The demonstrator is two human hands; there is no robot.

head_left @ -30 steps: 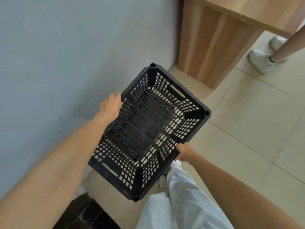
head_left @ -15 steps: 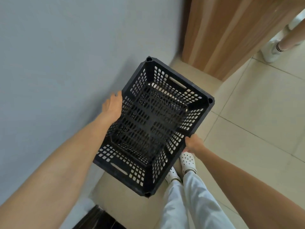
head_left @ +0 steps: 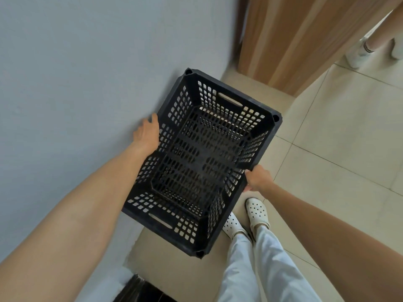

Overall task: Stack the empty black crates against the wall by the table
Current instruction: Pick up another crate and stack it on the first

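An empty black crate (head_left: pixel 200 162) with perforated walls and slotted handles hangs between my arms, close to the grey wall (head_left: pixel 76 83). My left hand (head_left: pixel 147 132) holds its long left rim, fingers hidden under the edge. My right hand (head_left: pixel 258 178) grips the long right rim, fingers curled round it. The crate's far corner nearly touches the wall. Whether its base touches the floor cannot be told.
A wooden table side panel (head_left: pixel 287 40) stands ahead on the right. Another person's leg and white shoes (head_left: pixel 359 52) are at the far right. My own white clogs (head_left: pixel 256 211) stand beside the crate on beige tiles (head_left: pixel 338 138). A dark object (head_left: pixel 141 289) sits at the bottom edge.
The crate has dropped lower and moved closer to the wall, both hands still holding its rims. My feet have come into view beside it.
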